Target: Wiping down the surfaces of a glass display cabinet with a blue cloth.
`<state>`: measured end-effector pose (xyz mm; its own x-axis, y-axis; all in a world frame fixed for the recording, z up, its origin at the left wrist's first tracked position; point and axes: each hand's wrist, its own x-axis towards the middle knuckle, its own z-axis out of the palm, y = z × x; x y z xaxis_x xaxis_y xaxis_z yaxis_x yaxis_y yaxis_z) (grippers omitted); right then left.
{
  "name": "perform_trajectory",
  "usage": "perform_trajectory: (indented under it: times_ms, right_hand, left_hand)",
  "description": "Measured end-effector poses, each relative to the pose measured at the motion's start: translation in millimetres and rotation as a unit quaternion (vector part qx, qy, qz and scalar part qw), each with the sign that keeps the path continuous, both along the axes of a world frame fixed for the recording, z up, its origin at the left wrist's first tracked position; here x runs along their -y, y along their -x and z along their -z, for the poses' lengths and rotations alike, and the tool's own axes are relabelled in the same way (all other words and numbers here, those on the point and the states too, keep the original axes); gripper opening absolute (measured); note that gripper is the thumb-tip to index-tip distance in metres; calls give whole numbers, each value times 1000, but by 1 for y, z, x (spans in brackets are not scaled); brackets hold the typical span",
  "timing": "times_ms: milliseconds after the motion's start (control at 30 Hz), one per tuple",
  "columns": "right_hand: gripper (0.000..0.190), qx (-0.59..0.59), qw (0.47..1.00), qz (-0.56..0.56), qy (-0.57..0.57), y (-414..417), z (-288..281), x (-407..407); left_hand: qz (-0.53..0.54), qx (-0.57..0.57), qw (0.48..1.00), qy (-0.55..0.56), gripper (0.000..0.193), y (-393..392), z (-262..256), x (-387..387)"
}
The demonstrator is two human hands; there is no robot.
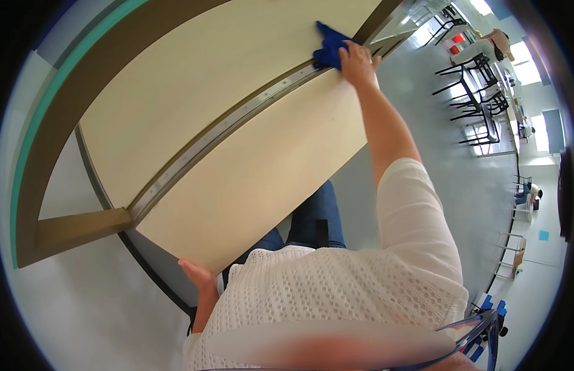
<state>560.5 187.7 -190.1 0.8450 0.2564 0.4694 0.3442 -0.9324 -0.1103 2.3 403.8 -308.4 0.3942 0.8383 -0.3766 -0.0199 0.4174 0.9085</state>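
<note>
A pale flat panel (268,153), like a fold-down shelf or door, extends from a metal hinge strip (222,126) towards my lap. Beyond the strip lies a second pale panel (189,79) inside a brown frame. At the far end of the strip, my right hand (358,62) presses on a dark blue cloth (331,46), partly hidden under the fingers. My left hand (198,276) is against the near left corner of the nearer panel, its fingers at the edge; part of the hand is hidden.
The brown frame (83,225) with a teal outer edge curves around the left side. A white wall (106,297) stands at the lower left. Grey floor (407,92) extends right, with black chairs (477,97), tables and several people far off.
</note>
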Motion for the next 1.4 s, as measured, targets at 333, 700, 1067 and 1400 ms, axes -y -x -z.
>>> perform_trajectory:
  times_ms: [333, 700, 1067, 1400]
  right_hand:
    - [29, 37, 982, -154, -106, 24, 8, -4]
    - [45, -72, 903, -372, -200, 279, 7, -121]
    - [20, -270, 765, -305, -499, 255, -66, -78]
    - [33, -392, 533, -306, -684, 249, -121, -68]
  left_hand:
    - [7, -7, 998, -56, 70, -7, -2, 0]
    - [30, 51, 993, -102, 70, -3, 18, -8]
    - [110, -60, 816, -564, 61, -67, -98, -3]
    - [307, 93, 859, -399, 56, -185, -143, 22]
